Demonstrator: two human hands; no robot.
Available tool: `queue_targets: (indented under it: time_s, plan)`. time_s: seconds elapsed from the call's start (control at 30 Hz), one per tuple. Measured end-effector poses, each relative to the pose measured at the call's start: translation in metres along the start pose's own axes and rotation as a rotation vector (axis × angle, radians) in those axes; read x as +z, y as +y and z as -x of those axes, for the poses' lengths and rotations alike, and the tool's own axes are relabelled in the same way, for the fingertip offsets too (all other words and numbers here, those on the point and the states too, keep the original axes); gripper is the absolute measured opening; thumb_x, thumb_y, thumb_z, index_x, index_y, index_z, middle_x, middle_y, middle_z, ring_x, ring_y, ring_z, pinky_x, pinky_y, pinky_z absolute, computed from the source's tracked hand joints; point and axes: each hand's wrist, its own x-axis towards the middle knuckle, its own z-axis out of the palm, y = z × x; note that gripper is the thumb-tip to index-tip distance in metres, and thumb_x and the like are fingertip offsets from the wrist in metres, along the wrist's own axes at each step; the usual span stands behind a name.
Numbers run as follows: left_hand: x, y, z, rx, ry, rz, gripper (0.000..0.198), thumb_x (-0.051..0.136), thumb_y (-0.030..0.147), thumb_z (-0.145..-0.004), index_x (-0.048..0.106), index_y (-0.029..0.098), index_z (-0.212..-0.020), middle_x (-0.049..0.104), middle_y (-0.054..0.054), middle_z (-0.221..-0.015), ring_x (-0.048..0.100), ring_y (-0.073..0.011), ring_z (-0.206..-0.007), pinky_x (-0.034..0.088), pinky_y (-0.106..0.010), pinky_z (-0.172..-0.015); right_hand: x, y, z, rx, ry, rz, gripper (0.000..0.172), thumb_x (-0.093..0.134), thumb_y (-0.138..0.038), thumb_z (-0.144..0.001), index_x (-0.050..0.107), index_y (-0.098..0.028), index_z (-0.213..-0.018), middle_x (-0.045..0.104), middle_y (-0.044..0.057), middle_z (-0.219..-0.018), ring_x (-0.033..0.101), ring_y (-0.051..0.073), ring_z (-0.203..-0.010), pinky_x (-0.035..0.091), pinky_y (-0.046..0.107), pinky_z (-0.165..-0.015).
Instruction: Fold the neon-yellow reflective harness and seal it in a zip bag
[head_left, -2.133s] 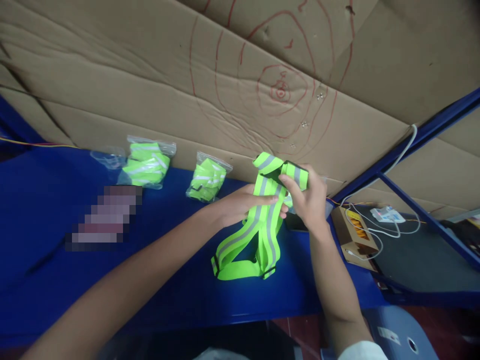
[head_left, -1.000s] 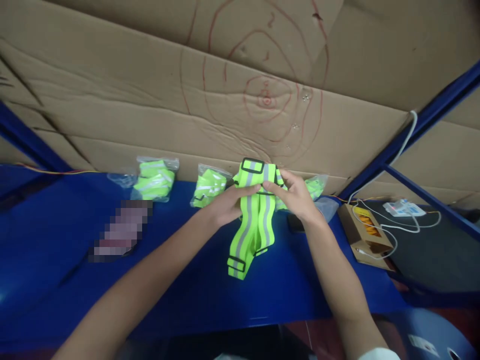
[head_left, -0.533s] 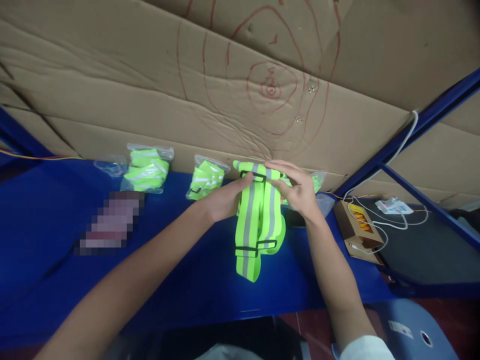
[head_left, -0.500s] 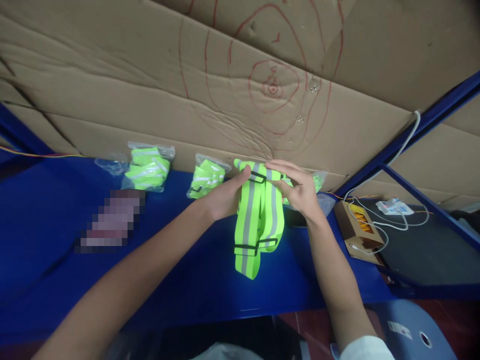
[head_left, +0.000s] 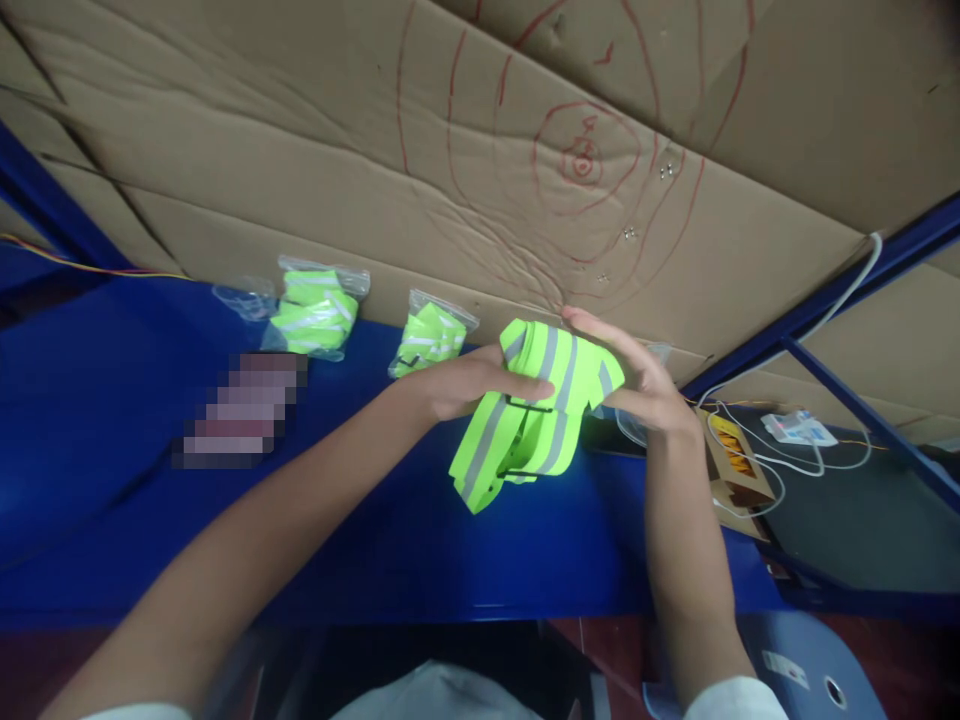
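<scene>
Folded, grey-striped neon-green webbing (head_left: pixel 562 378), its long axis toward seven o'clock, is pinched by the left hand (head_left: pixel 486 380); the right hand (head_left: pixel 661 396) is spread.

Red rings (head_left: pixel 582 163) on cardboard (head_left: pixel 300 150); white cable (head_left: pixel 840 315) across carton (head_left: pixel 748 492); blue-grey stool (head_left: pixel 802 640) lower right.

Red hand-drawn concentric rings (head_left: pixel 583 162) with small, unclear marks (head_left: pixel 604 54) show on cardboard (head_left: pixel 262 130) above the grip of the left hand (head_left: pixel 486 384), while a label (head_left: pixel 785 670) on a blue-gray stool (head_left: pixel 806 632), to the grip's lower right, and print on a white packet (head_left: pixel 799 428), well to its right, are illegible.
</scene>
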Motion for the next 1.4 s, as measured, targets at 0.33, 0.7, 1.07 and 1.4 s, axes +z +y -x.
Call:
queue_targets:
  time_s: [0.33,0.7,1.07,1.4]
  plan:
    - [-0.003,-0.008,-0.008,-0.013,0.119,0.004,0.063,0.089,0.015,-0.067,0.067,0.015,-0.126,0.077,-0.009,-0.103,0.074,-0.0213,-0.087,0.061,-0.034,-0.079,0.003,0.003,-0.001,0.176,0.043,0.093,0.068,0.077,-0.052,-0.085,0.053,-0.033,-0.145,0.060,0.005,-0.147,0.053,0.029,-0.140,0.043,0.051,-0.118]
    - [0.001,-0.016,-0.014,0.072,0.110,-0.106,0.057,0.092,0.021,-0.065,0.068,0.016,-0.117,0.075,-0.008,-0.105,0.072,-0.0236,-0.093,0.058,-0.035,-0.082,0.019,0.008,-0.006,0.244,0.402,-0.003,0.040,0.080,-0.041,-0.082,0.069,-0.026,-0.117,0.073,0.002,-0.111,0.069,0.022,-0.097,0.057,0.037,-0.086]
    - [0.011,-0.034,-0.022,0.029,0.042,0.141,0.054,0.092,0.021,-0.061,0.073,0.013,-0.110,0.076,-0.013,-0.110,0.072,-0.0289,-0.100,0.053,-0.044,-0.096,0.034,0.014,-0.014,0.329,0.524,-0.164,0.047,0.079,-0.049,-0.081,0.065,-0.026,-0.119,0.072,0.003,-0.100,0.067,0.019,-0.077,0.058,0.033,-0.065]
    - [0.018,-0.030,-0.019,-0.070,0.210,0.114,0.041,0.088,0.010,-0.057,0.073,0.013,-0.096,0.076,-0.006,-0.086,0.071,-0.0205,-0.072,0.056,-0.033,-0.069,0.025,0.003,-0.010,0.159,0.412,0.217,0.050,0.074,-0.050,-0.086,0.058,-0.026,-0.127,0.066,0.005,-0.124,0.063,0.022,-0.111,0.053,0.038,-0.099]
